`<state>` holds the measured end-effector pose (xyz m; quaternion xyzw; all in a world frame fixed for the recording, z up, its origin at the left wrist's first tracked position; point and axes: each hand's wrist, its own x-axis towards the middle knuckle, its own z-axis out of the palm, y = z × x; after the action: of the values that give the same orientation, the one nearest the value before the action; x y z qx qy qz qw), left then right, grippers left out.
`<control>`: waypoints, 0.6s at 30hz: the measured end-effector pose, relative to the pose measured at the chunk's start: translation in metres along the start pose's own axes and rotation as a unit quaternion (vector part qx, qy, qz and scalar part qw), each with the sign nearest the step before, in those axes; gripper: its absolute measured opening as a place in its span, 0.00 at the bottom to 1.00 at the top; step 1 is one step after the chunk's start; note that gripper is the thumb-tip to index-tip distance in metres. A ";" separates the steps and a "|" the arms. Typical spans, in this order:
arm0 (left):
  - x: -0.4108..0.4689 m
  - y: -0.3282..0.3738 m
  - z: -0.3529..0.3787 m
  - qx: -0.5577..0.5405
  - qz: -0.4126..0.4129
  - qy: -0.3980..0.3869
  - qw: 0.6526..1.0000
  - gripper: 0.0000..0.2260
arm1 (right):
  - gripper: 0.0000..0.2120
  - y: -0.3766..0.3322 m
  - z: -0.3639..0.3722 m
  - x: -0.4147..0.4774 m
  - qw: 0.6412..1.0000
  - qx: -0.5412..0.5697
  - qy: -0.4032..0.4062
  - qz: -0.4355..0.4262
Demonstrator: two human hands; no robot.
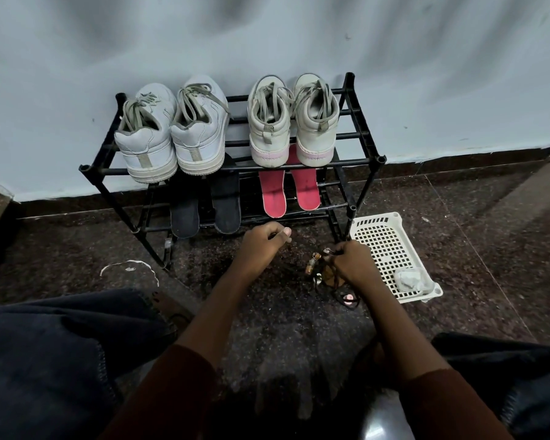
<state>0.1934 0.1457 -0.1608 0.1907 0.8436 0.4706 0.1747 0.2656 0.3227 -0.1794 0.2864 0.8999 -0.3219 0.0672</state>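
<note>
Right hand is clamped on a bunch of dark cords with small pendants, low over the floor, just left of the white basket. Loose cord ends lie on the floor on the near side of that hand. Left hand sits left of it, apart from the bunch, fingers curled, thumb on forefinger; can't tell if it pinches anything. Both hands are just near of the black rack. Rack top: two pairs of pale sneakers, heels facing near. Lower shelf: black insoles left, pink insoles right. Clear tub in the basket's near corner. White loop on the floor, far left.
</note>
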 end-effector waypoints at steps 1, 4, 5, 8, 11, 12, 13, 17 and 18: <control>0.000 0.000 -0.001 -0.004 0.005 0.004 1.000 0.11 | 0.06 0.002 -0.001 0.000 1.000 -0.004 0.002 0.010; 0.001 0.002 -0.002 0.001 0.008 0.015 1.000 0.10 | 0.06 0.003 -0.004 0.000 1.000 -0.004 -0.013 0.009; 0.001 0.002 -0.001 0.006 0.007 0.013 1.000 0.10 | 0.07 0.001 -0.005 0.001 1.000 0.011 -0.020 -0.003; 0.001 0.003 0.006 0.022 0.000 -0.015 1.000 0.10 | 0.12 -0.016 -0.009 -0.002 0.988 0.127 -0.044 -0.072; 0.001 0.004 0.011 0.039 0.004 -0.034 0.999 0.11 | 0.07 -0.033 -0.010 -0.011 0.969 0.193 -0.051 -0.143; 0.001 0.005 0.012 0.044 0.004 -0.037 0.998 0.12 | 0.04 -0.036 -0.010 -0.013 0.969 0.194 -0.042 -0.148; 0.001 0.005 0.012 0.046 0.002 -0.040 0.998 0.12 | 0.03 -0.038 -0.011 -0.013 0.971 0.187 -0.028 -0.145; 0.000 0.005 0.011 0.040 -0.006 -0.044 0.998 0.12 | 0.05 -0.035 -0.011 -0.011 0.984 0.114 -0.032 -0.134; -0.001 0.005 0.011 0.043 -0.005 -0.044 0.998 0.13 | 0.05 -0.034 -0.009 -0.010 0.987 0.082 -0.031 -0.132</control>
<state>0.2001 0.1560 -0.1616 0.2139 0.8557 0.4239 0.2056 0.2560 0.3021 -0.1510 0.1597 0.8978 -0.4094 0.0278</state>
